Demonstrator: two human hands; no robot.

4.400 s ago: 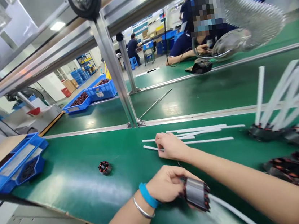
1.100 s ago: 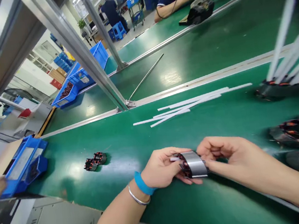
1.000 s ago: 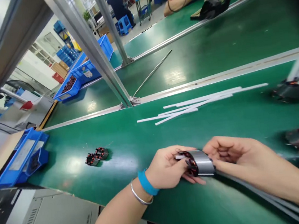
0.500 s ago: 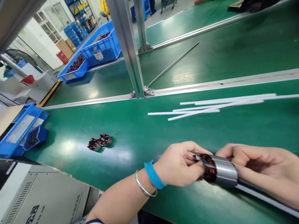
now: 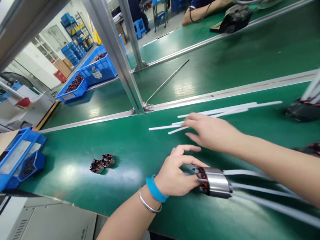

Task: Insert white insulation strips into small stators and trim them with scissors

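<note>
My left hand (image 5: pixel 179 172), with a blue band and a silver bangle at the wrist, grips the wire end of a motor stator (image 5: pixel 216 183) between thumb and fingers. The stator lies on its side, steel-cased with copper windings, and long white tubes (image 5: pixel 278 203) trail from its far end to the right. My right hand (image 5: pixel 210 129) is stretched over loose white tubes (image 5: pixel 220 110) on the green bench, thumb and fingers apart. Its fingertips are at the tubes; whether they touch cannot be made out. Two more stators (image 5: pixel 108 160) stand together on the left.
At the right edge stand stators with white tubes (image 5: pixel 319 85) in them, partly blurred. A blue bin (image 5: pixel 33 166) sits at the left. Beyond the metal post (image 5: pixel 117 55) are a thin rod (image 5: pixel 168 80), blue crates (image 5: pixel 98 69) of stators and another person's arm (image 5: pixel 207 9).
My right hand has let go of the stator's tube side and moved up and left to the loose tubes. The stator has shifted slightly left in my left hand; the view has turned right.
</note>
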